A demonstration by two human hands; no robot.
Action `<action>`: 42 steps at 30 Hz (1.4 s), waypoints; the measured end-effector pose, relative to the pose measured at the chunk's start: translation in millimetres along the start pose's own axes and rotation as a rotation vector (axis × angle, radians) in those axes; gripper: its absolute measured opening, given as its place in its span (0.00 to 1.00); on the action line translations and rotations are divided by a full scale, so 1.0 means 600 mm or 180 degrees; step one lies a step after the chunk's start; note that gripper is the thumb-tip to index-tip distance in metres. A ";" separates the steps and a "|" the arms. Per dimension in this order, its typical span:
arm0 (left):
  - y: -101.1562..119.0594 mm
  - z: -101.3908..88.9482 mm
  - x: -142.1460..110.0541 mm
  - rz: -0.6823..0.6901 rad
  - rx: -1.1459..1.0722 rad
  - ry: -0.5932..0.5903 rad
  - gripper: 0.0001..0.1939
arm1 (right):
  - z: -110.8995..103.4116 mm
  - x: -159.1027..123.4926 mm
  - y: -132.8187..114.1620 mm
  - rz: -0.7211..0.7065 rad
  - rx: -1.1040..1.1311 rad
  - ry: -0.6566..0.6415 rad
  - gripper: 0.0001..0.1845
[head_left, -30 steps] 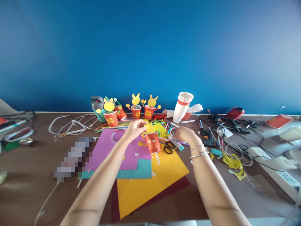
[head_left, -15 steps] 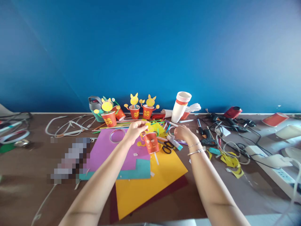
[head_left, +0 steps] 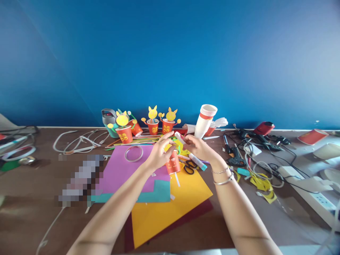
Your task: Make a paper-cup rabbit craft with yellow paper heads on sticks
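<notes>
My right hand (head_left: 199, 147) pinches a white roll of tape (head_left: 180, 137), seen edge-on. My left hand (head_left: 160, 150) is beside it, fingers curled and index fingertip close to the tape; what lies in its grasp is hidden. Just below the hands, a red paper cup (head_left: 173, 164) lies tipped on yellow paper (head_left: 170, 216), with a white strip (head_left: 177, 179) sticking out toward me. Scissors (head_left: 190, 167) with black handles and a glue stick (head_left: 198, 162) lie right of the cup.
Red cups with yellow animal heads (head_left: 153, 126) stand along the wall, left of a leaning stack of white cups (head_left: 205, 121). Purple paper (head_left: 124, 177) bears another tape roll (head_left: 134, 154). A glue gun (head_left: 236, 156), cables and a power strip (head_left: 316, 198) lie right.
My right hand has lifted the roll of tape from the table and moved left with it. My left hand has shifted slightly right, over the cup, toward the tape.
</notes>
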State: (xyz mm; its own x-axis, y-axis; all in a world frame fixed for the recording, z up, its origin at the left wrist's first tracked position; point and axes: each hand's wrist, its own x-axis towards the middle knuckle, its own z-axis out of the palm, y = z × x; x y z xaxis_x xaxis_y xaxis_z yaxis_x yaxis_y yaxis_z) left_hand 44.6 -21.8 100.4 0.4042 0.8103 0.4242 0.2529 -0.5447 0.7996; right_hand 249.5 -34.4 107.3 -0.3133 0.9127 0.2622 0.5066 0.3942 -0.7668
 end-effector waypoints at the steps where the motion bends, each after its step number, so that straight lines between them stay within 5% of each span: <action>1: 0.002 0.000 0.000 0.0031 0.0010 0.0003 0.08 | 0.003 0.000 -0.004 -0.0058 -0.0046 0.0017 0.07; 6: -0.001 0.000 -0.002 0.0215 -0.0043 -0.0025 0.07 | 0.006 -0.002 -0.013 -0.0298 -0.0071 0.0173 0.06; 21: -0.014 0.020 -0.010 0.1440 0.1213 0.0010 0.08 | 0.011 0.000 -0.024 -0.0278 -0.0245 0.0412 0.09; 24: -0.010 0.020 -0.011 0.1205 0.0825 0.0236 0.07 | 0.009 0.001 -0.020 -0.0270 -0.0044 0.0338 0.09; 28: -0.004 0.011 -0.007 0.0359 -0.0239 0.0742 0.08 | 0.004 0.002 -0.011 -0.0204 0.0714 0.0175 0.09; 33: -0.002 0.002 0.001 -0.0453 -0.1506 0.0947 0.13 | 0.003 0.003 -0.010 -0.0183 0.0995 0.0137 0.11; 38: 0.004 0.003 0.003 -0.0544 -0.1657 0.0944 0.11 | 0.012 0.003 -0.023 -0.0170 0.0789 0.0198 0.10; 42: 0.001 0.008 -0.002 -0.0129 -0.0828 0.0857 0.14 | 0.018 0.002 -0.034 -0.0275 0.0535 0.0313 0.07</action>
State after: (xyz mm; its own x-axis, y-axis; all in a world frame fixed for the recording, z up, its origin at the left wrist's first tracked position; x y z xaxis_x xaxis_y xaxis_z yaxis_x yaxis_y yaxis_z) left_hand 48.3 -24.0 98.3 0.1442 0.8767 0.4589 0.0182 -0.4660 0.8846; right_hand 230.2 -42.7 116.8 -0.2658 0.8856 0.3807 0.3376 0.4555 -0.8238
